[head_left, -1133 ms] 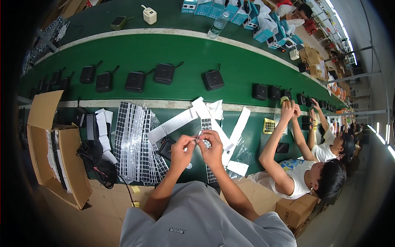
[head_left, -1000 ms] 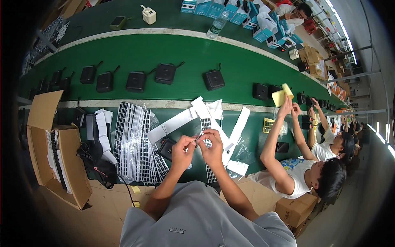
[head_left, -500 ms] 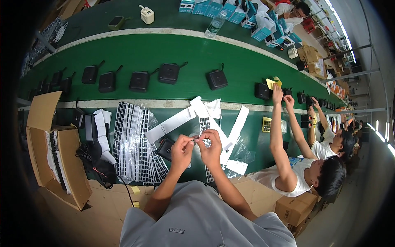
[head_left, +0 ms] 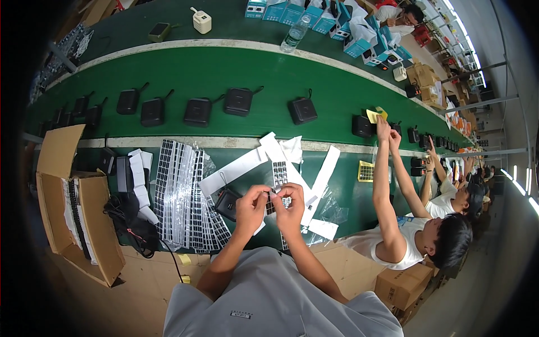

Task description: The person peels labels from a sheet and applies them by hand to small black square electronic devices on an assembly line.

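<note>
My left hand [head_left: 251,211] and my right hand [head_left: 289,209] meet fingertip to fingertip over the near table. Both are closed in a pinch, with a small dark piece [head_left: 270,191] between them, too small to identify. Just left of my left hand lies a black box-shaped device [head_left: 226,203] with a strap, partly covered by the hand. Beyond my fingers a white sheet of black squares [head_left: 279,171] runs away from me. Fanned to the left are several more strips of black squares [head_left: 178,191].
Black strapped devices [head_left: 238,101] stand along the green belt [head_left: 185,67]. White paper strips [head_left: 323,182] and clear plastic [head_left: 334,210] litter the table. An open carton [head_left: 106,224] and dark cables [head_left: 132,222] are at left. A co-worker's arms [head_left: 380,174] reach over the belt at right.
The black devices on the belt have shifted slightly to the right. My hands remain together, with the fingers a little changed around the small piece. The co-worker's hands have moved slightly right.
</note>
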A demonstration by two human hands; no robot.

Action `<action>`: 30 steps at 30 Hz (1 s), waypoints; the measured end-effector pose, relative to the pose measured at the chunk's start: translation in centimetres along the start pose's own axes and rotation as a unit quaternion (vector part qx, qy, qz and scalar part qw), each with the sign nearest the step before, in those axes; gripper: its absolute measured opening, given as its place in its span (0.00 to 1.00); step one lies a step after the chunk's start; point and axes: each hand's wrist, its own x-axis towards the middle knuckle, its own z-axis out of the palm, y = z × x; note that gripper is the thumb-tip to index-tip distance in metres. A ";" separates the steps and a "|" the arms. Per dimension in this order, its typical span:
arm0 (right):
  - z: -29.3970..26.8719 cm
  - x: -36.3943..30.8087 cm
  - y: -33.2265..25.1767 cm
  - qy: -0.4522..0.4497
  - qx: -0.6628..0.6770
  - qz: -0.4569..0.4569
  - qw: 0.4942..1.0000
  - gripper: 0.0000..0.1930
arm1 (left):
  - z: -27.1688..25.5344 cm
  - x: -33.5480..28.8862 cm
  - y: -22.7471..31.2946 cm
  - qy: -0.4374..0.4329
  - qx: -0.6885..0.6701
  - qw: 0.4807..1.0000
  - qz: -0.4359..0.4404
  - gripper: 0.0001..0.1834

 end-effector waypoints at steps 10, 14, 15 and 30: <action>-2.7 0.8 0.7 -0.099 0.008 0.055 0.993 0.07 | -0.3 0.0 0.9 -0.008 0.129 0.990 0.056 0.03; -3.7 2.2 0.0 -0.109 -0.095 -0.045 0.988 0.07 | -0.8 1.0 1.9 -0.069 0.204 0.966 0.141 0.02; -4.0 2.5 0.0 -0.142 -0.122 -0.083 0.979 0.06 | -0.7 1.2 1.7 -0.072 0.204 0.966 0.142 0.02; -5.3 19.1 12.5 -0.062 0.039 0.153 0.986 0.09 | -1.8 2.7 -1.9 -0.017 0.109 0.992 -0.062 0.17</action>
